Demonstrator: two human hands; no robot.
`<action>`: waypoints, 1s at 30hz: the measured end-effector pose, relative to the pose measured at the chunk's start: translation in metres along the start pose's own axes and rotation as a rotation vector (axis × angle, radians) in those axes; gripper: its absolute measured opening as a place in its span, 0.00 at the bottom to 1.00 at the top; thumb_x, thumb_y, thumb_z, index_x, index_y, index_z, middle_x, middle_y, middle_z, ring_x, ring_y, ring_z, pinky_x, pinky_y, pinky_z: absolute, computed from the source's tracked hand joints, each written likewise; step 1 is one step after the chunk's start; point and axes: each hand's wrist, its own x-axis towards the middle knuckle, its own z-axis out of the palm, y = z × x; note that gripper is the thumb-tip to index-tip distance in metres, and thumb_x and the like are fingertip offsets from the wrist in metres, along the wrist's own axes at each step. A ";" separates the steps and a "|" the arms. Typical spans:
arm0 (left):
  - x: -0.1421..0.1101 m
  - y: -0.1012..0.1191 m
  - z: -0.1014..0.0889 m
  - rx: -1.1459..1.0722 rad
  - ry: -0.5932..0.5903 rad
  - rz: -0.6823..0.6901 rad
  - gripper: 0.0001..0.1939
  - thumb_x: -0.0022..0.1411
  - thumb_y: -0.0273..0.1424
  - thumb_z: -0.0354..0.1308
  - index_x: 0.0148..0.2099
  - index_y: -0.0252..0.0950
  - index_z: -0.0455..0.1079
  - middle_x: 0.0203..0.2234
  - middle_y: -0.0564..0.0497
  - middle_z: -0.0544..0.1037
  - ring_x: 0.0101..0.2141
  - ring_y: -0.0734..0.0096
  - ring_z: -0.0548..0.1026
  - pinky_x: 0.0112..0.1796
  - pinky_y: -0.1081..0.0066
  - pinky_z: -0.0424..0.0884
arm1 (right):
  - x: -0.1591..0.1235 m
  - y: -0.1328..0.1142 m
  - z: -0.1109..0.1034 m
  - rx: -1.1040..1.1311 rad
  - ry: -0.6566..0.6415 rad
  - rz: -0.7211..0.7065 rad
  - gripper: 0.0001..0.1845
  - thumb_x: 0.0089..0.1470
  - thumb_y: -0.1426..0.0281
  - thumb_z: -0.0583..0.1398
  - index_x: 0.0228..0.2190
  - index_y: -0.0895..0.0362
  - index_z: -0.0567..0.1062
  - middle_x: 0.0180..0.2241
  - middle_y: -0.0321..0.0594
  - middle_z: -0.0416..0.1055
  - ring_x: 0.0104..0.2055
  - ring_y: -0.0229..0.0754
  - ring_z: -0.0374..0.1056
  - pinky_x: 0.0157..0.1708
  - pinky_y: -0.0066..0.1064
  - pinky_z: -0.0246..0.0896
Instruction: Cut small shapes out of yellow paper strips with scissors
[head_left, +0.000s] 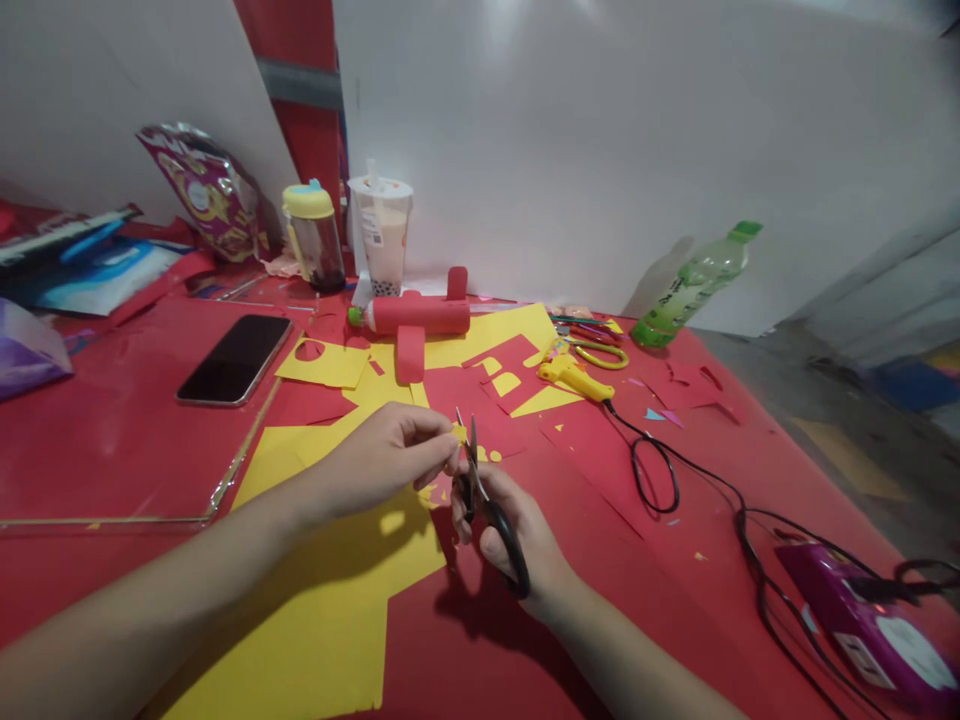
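Note:
Between the thumb and fingers of my left hand is a small piece of yellow paper. My right hand grips black-handled scissors, blades parted and pointing away from me, right beside the yellow piece. Under both hands lie a large yellow sheet and red paper, with small yellow scraps scattered near the blades. Farther back, a red paper-wrapped bottle with a green cap lies on its side, red paper strips sticking out from it.
A yellow glue gun trails a black cord to a magenta power strip at right. A tilted green bottle, a milk tea cup, a yellow-lidded bottle and a snack bag stand behind. A phone lies left.

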 end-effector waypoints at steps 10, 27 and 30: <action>-0.003 -0.001 0.003 0.048 -0.015 0.005 0.10 0.52 0.27 0.47 0.21 0.32 0.63 0.12 0.59 0.60 0.17 0.82 0.59 0.20 0.79 0.55 | 0.000 -0.004 0.003 0.042 -0.011 0.034 0.31 0.37 0.50 0.60 0.40 0.55 0.64 0.26 0.34 0.58 0.24 0.34 0.52 0.24 0.27 0.52; -0.004 0.000 0.014 -0.034 0.039 0.018 0.11 0.53 0.24 0.45 0.20 0.33 0.61 0.11 0.60 0.65 0.15 0.83 0.62 0.19 0.81 0.56 | 0.001 -0.005 0.004 0.014 0.018 0.001 0.27 0.39 0.49 0.58 0.36 0.54 0.65 0.21 0.31 0.55 0.20 0.33 0.49 0.19 0.25 0.45; -0.005 0.000 0.015 -0.061 0.040 0.026 0.12 0.53 0.24 0.45 0.20 0.33 0.61 0.11 0.60 0.66 0.15 0.83 0.63 0.19 0.81 0.56 | 0.001 -0.006 0.005 0.013 0.032 0.011 0.26 0.38 0.49 0.58 0.35 0.54 0.65 0.20 0.30 0.55 0.19 0.32 0.48 0.18 0.25 0.45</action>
